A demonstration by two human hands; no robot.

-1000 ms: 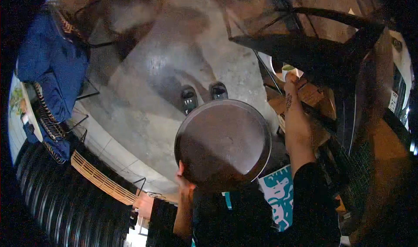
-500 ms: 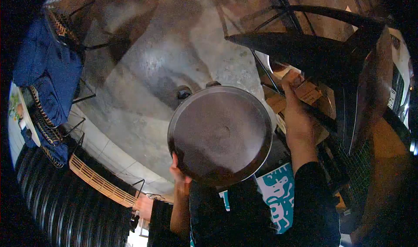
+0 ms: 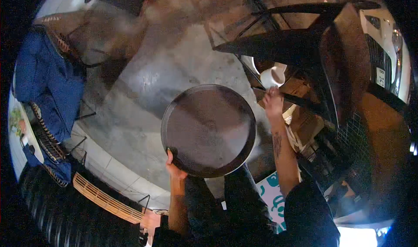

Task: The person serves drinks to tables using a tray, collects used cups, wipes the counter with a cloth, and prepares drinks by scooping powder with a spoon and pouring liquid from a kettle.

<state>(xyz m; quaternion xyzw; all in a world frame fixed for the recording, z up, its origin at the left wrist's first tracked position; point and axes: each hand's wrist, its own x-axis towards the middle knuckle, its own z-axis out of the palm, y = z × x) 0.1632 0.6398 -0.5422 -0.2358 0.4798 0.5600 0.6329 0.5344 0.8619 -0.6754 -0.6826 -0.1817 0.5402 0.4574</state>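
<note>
Drawn back, right hand (image 3: 274,102) grips a smooth white cup (image 3: 269,79), left hand (image 3: 176,170) a round tray (image 3: 209,131).

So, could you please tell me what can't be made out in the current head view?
All in the head view:
Left hand: fingers hidden beneath the tray.
Right hand: finger placement blurred.
White cup: contents too small and blurred.
Licence plate: full number too small.
Vehicle: cut off by the image's dark right edge.
</note>
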